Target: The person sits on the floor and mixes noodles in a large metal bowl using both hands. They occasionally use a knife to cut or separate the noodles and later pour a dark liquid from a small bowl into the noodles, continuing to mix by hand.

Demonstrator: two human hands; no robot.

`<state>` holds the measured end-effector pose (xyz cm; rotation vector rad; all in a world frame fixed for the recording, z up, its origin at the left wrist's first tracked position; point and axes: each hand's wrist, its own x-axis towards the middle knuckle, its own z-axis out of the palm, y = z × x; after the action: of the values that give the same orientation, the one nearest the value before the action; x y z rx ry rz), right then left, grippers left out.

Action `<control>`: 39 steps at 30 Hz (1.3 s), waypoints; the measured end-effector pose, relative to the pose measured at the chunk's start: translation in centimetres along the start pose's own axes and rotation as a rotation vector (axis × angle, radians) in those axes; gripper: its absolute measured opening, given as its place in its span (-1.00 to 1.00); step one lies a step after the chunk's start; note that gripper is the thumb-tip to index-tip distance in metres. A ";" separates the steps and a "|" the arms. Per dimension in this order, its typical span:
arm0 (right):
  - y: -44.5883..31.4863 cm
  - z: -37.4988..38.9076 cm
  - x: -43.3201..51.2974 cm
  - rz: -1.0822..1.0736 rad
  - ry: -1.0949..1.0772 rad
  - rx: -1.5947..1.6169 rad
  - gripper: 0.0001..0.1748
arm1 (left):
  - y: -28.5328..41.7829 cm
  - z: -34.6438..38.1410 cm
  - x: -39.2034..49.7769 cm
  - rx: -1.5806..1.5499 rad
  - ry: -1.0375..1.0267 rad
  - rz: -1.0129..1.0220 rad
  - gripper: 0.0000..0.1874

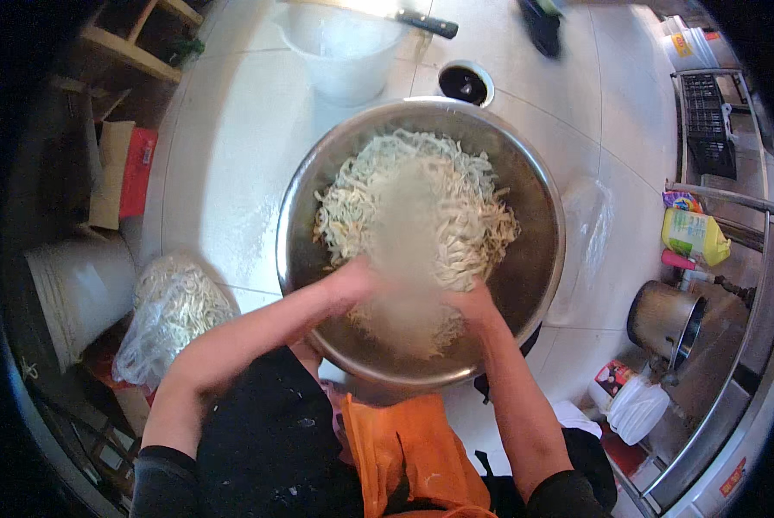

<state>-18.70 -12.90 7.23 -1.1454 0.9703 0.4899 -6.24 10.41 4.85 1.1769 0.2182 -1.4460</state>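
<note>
A wide, round stainless steel basin (pixel 523 259) stands in front of me, holding a heap of pale noodle-like strips (pixel 465 226). My left hand (pixel 359 283) reaches into the near left of the heap, and my right hand (pixel 471 303) into its near right. Both sets of fingers are hidden by the strips and by a blurred patch over the middle of the heap, so their grip cannot be made out. Some strips at the heap's right and left edges look browner than the rest.
Past the basin stand a translucent white bucket (pixel 348 71), a knife with a black handle (pixel 427 24) and a bowl of dark liquid (pixel 465 84). A plastic bag of similar strips (pixel 180 311) lies left. Clear plastic (pixel 588 226), a metal pot (pixel 662 320) and a rack (pixel 717 201) are right.
</note>
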 end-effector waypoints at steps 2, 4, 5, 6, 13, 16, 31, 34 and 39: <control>-1.5 -0.9 -2.5 -0.175 -0.064 0.032 -0.21 | 1.1 0.2 -0.6 -0.001 0.007 0.125 -0.39; -3.1 -1.6 -4.8 -0.260 -0.094 0.092 -0.23 | 2.6 0.8 -1.0 0.034 0.053 0.219 -0.44; -3.8 -1.6 -5.3 -0.260 -0.015 0.089 -0.24 | 3.7 1.0 -0.9 0.075 0.090 0.240 -0.46; -4.6 -1.6 -5.7 -0.296 0.036 0.114 -0.25 | 4.7 1.2 -0.8 0.095 0.109 0.275 -0.49; -3.3 -5.0 -1.3 -0.331 0.223 -0.044 -0.28 | 5.4 -0.5 -1.1 0.475 0.447 0.550 -0.30; 2.9 -6.5 0.4 0.170 0.376 -0.224 -0.18 | 2.2 -3.3 -2.0 0.823 0.490 0.143 -0.04; 1.9 0.7 -1.5 -0.063 -0.079 0.200 -0.06 | 1.5 -2.4 -3.8 0.518 0.101 0.451 -0.26; -1.5 -1.4 -3.9 -0.232 0.035 -0.057 -0.13 | 4.3 -1.8 -3.6 0.661 0.098 0.401 -0.23; -7.8 -1.2 -9.1 -0.355 0.139 -0.245 -0.14 | 9.2 -1.2 -5.4 0.739 -0.048 0.341 -0.33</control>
<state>-18.03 -15.62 18.94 -1.5546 0.8147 0.2475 0.85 12.08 12.69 1.6644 -0.5763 -1.2718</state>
